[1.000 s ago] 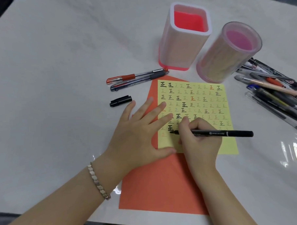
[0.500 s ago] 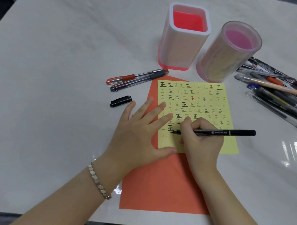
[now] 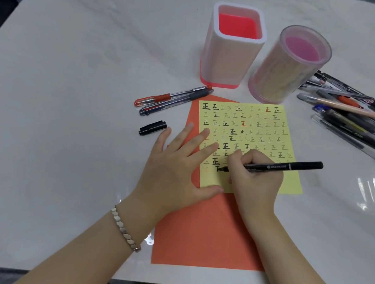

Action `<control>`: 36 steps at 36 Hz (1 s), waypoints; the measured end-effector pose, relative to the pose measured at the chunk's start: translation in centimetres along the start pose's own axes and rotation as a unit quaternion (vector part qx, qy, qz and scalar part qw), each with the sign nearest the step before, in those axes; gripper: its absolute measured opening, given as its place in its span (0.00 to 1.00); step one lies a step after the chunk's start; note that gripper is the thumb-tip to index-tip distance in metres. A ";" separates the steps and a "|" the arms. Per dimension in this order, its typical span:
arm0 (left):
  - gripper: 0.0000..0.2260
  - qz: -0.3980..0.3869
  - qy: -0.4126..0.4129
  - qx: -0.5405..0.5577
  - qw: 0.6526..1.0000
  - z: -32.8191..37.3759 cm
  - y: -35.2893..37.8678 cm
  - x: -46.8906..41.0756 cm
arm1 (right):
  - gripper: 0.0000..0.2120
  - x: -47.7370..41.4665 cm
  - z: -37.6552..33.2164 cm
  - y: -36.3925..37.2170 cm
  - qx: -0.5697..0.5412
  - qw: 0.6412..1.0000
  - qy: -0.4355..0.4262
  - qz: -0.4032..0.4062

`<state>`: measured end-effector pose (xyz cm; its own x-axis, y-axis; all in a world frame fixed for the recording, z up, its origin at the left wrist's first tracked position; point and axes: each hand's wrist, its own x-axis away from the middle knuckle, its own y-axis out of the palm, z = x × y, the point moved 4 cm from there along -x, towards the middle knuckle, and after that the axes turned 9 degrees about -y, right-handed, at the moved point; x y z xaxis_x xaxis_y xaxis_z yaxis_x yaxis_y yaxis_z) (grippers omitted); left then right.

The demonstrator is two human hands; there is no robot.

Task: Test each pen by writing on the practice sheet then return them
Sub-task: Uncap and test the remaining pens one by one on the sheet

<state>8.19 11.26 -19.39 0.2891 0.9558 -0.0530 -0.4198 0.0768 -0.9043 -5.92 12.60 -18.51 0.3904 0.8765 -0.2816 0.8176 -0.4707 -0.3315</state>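
We look down on a pale, glossy bench (image 3: 73, 104); the room beyond its edges is too dark to read. Our left grip (image 3: 177, 170), released and flat, presses the orange paper (image 3: 203, 233) and the left edge of the yellow practice sheet (image 3: 256, 126). A black cap (image 3: 152, 128) lies at its 11 o'clock, with two pens (image 3: 174, 98) beyond. Our right grip (image 3: 254, 177) grasps the black pen (image 3: 290, 166), tip on the sheet's lower left. A square holder (image 3: 232, 54) and a round holder (image 3: 286, 68) stand at the sheet's 12 and 1 o'clock. Loose pens (image 3: 348, 117) lie at 3.
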 end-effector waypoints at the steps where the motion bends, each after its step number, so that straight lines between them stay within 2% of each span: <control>1: 0.35 0.001 0.000 0.000 1.000 0.0 0.0 0.0 | 0.16 0.0 0.0 0.0 0.003 1.000 -0.001 0.002; 28: 0.34 0.015 0.005 0.005 1.000 0.0 0.0 0.1 | 0.16 0.1 -0.2 0.4 -0.005 0.999 0.003 -0.041; 36: 0.35 0.008 0.008 -0.003 1.000 -0.1 0.0 0.0 | 0.16 0.0 -0.1 -0.3 -0.003 0.999 0.033 0.010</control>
<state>8.24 11.24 -19.45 0.2957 0.9524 -0.0737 -0.4188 0.0599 -0.9061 -6.13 12.75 -18.31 0.4341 0.8714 -0.2287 0.8119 -0.4884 -0.3199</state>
